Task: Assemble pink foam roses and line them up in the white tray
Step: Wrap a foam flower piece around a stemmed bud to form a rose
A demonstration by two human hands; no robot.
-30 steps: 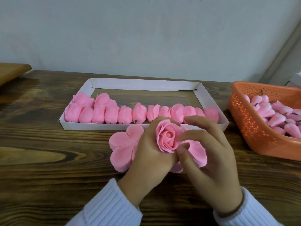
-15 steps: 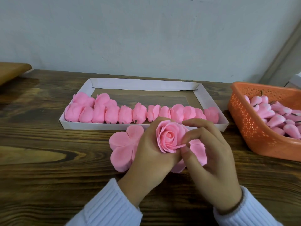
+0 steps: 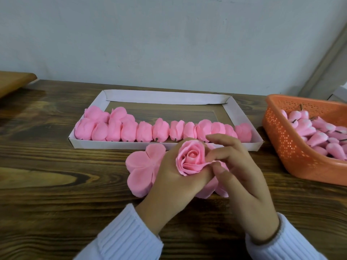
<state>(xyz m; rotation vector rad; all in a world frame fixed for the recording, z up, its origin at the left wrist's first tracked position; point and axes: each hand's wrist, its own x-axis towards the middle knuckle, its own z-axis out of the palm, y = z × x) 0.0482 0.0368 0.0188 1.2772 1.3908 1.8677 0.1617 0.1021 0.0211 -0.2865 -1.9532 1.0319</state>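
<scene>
My left hand (image 3: 169, 177) grips a pink foam rose (image 3: 191, 158) from below, bloom facing up. My right hand (image 3: 238, 177) pinches the rose's outer petal at its right edge between thumb and forefinger. Under both hands lies a stack of flat pink petal sheets (image 3: 142, 171) on the table. Behind them the white tray (image 3: 165, 97) holds a row of several finished pink roses (image 3: 144, 131) along its near wall, with two more at the left behind the row.
An orange perforated basket (image 3: 281, 136) at the right holds several pink rose buds (image 3: 317, 134) with dark stems. A wooden board edge (image 3: 15, 81) shows at the far left. The wall runs behind the dark wooden table (image 3: 47, 194).
The rose has turned and tilted so its centre faces up more. My right thumb and forefinger have slid down to the lower right petal edge.
</scene>
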